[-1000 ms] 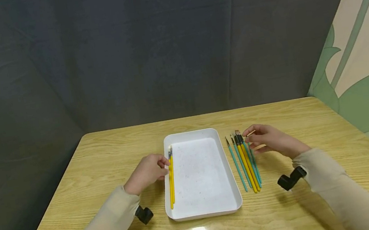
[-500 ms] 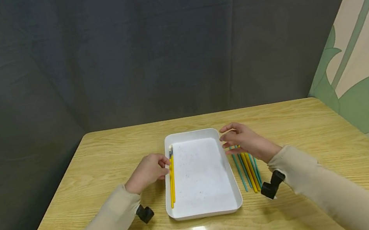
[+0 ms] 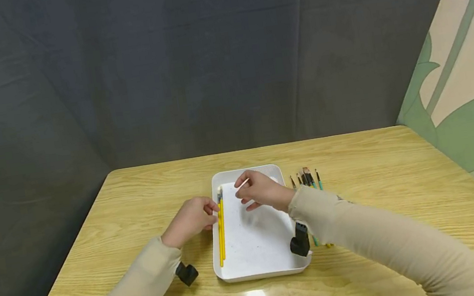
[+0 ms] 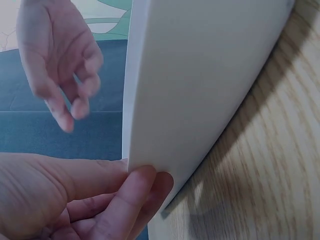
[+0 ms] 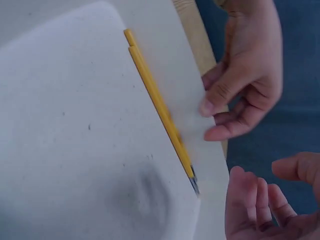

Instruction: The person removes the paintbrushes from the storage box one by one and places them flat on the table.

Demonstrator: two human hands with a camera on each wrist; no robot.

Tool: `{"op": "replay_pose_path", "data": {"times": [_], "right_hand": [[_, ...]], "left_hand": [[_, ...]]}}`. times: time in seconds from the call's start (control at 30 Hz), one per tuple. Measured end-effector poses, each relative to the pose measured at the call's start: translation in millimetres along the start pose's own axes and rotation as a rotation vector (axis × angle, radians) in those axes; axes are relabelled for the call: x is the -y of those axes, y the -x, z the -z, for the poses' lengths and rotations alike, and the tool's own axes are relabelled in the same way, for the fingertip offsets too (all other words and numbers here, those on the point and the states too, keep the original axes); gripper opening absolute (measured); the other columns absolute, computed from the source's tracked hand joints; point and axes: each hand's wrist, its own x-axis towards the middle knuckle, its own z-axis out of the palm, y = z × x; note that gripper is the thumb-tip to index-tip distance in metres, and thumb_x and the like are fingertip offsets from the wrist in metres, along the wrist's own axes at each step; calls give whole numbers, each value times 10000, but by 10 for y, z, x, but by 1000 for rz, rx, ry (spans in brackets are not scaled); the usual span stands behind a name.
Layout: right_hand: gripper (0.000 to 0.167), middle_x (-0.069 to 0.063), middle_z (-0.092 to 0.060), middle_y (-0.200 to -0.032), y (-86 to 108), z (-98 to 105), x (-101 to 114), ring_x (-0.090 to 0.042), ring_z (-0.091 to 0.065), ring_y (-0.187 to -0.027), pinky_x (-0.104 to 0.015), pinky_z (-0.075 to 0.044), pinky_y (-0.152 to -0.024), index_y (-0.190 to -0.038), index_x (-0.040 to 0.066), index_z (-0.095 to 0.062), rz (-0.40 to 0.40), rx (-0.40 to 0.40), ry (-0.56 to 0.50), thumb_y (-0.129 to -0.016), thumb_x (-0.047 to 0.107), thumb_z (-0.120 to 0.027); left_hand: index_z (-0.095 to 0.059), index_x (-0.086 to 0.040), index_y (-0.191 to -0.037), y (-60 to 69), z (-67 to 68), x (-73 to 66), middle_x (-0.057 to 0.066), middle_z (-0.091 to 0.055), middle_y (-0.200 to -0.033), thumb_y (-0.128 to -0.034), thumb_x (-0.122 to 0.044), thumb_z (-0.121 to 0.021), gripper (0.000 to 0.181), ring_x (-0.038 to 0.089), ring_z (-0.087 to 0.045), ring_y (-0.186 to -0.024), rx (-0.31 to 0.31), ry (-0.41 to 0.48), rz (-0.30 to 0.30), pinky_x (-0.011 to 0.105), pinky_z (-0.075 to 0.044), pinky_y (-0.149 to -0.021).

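Observation:
A white tray [image 3: 256,254] lies on the wooden table. Along its left inner wall rest two yellow-handled paintbrushes [image 3: 221,236], side by side with bristles to the far end. My left hand [image 3: 189,221] pinches the tray's left rim between thumb and fingers, clearly seen in the left wrist view. Over the tray's far half hovers my right hand [image 3: 263,191], fingers loosely bent and apart, with nothing in them. Its nearest things are the two yellow brushes, but it does not touch them in the right wrist view.
Right of the tray lie several more paintbrushes [image 3: 308,177], yellow and teal, partly hidden under my right sleeve. Each wrist carries a black camera mount [image 3: 186,274]. A dark curtain [image 3: 226,68] hangs behind the table, with a flower-painted wall [image 3: 462,101] on the right.
My right hand has moved left from beside the loose brushes, past the tray's right rim, to above the tray. The left hand stays at the left rim.

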Motion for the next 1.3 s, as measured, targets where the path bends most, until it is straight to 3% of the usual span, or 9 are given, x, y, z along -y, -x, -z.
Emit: {"op": "replay_pose_path", "data": {"times": [0.3,0.67,0.97,1.3], "right_hand": [[231,-61,-582,-763,-241,-335,-87,-143,-542,-676,-323,-595,-653,-1072,-24,-538,-23,25,96,-853,-25,-612],[190,-12,-485,-608,-362,-486,-202,-112,-481,-525,-208,-498,-506,-966,16,-537,-55,65,248,-811,-35,-633],[201,0,-456,-593,-430,-535,-218,-105,-457,-513,-197,-484,-463,-905,19,-540,-65,62,319,-779,-38,-686],[277,-24,-481,-721,-457,-572,-205,-134,-496,-472,-208,-467,-429,-829,69,-471,-46,34,430,-755,-34,-718]], "left_hand": [[-648,19,-991,0,-3,-5,86,-586,-851,-848,24,-653,143,164,-605,-696,9,-8,-5,274,-574,-639],[-649,26,-1000,-4,3,27,94,-596,-878,-843,45,-662,159,160,-618,-709,-3,-1,-11,262,-578,-637],[-647,36,-1014,-6,9,33,93,-594,-866,-845,55,-646,170,152,-614,-705,4,11,-28,259,-579,-641],[-655,35,-1002,-16,6,19,85,-591,-833,-841,38,-647,161,151,-602,-684,1,3,-47,265,-572,-628]]}}
